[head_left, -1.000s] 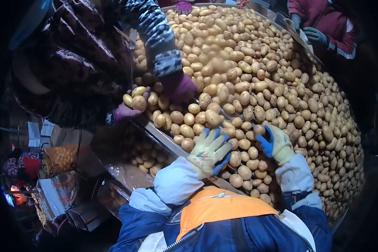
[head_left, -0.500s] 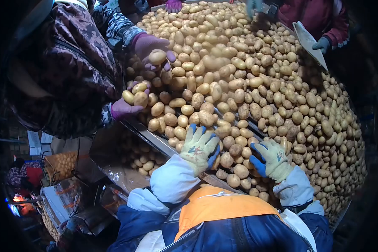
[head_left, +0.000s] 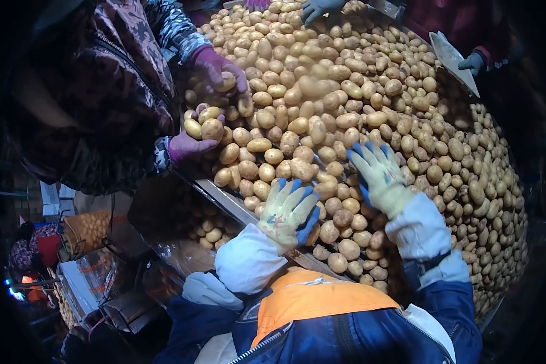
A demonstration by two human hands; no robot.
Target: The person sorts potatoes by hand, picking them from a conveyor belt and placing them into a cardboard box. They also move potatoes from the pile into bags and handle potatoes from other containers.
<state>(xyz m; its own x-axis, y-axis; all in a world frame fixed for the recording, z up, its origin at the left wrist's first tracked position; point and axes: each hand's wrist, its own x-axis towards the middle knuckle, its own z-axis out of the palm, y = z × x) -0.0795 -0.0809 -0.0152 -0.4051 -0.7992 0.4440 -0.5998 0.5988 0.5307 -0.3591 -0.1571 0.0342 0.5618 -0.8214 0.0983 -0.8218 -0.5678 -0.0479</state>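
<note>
My left hand (head_left: pixel 289 212), in a pale yellow glove with blue fingertips, lies palm down on potatoes beside the metal edge (head_left: pixel 227 201) of the table. Its fingers are stretched and slightly spread. Farther right and forward, my right hand (head_left: pixel 379 179), gloved the same way, rests flat on the heap of potatoes (head_left: pixel 434 175) with fingers extended. Neither hand has a potato in its grip. Between the two hands lie several loose potatoes (head_left: pixel 349 249). The palms and undersides of both gloves are hidden.
Across on the left, a co-worker's purple-gloved hand (head_left: pixel 191 145) holds several potatoes (head_left: pixel 212 128); their other glove (head_left: pixel 218 68) holds one. At the top, a grey-gloved hand (head_left: pixel 321 8) reaches in. Another gloved hand (head_left: pixel 472 62) holds a white flat panel (head_left: pixel 454 60). More potatoes (head_left: pixel 211 232) lie below the edge.
My right hand has moved forward and left over the potatoes, its fingers straightening. My left hand has barely moved. The grey-gloved hand at the top has shifted left.
</note>
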